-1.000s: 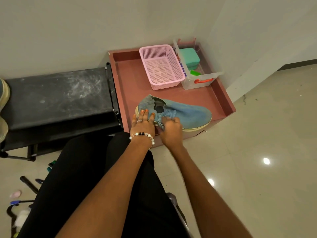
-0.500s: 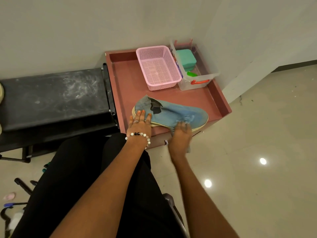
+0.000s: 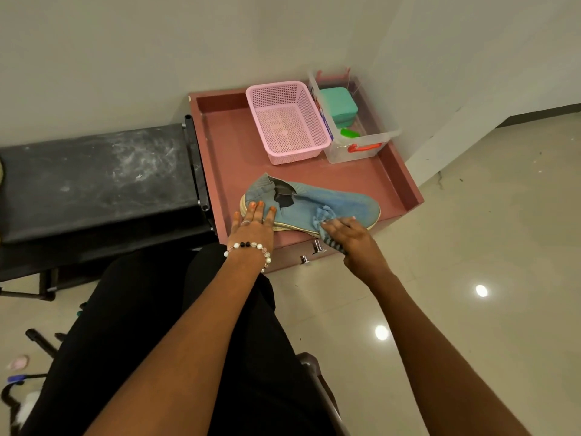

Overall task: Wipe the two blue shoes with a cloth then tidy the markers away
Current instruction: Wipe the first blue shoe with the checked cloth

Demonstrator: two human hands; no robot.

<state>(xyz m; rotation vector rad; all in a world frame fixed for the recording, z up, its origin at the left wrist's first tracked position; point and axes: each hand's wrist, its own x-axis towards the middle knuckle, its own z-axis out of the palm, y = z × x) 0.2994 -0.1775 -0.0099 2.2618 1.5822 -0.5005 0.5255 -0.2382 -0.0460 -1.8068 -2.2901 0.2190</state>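
Note:
One blue slip-on shoe with a cream sole lies on its side near the front edge of a reddish-brown tray table, toe to the right. My left hand lies flat on the heel with straight fingers, a bead bracelet on the wrist. My right hand grips a blue cloth with striped edge against the shoe's side, near the toe. A second blue shoe is not in view. A blue marker lies on the floor at the lower left.
A pink mesh basket and a clear plastic box with a green case stand at the tray's back. A dusty black bench is on the left. My black-clad legs fill the lower middle. Glossy tile floor spreads to the right.
My right hand has slid the cloth along the shoe from the opening near the heel toward the toe. My left hand has stayed on the heel.

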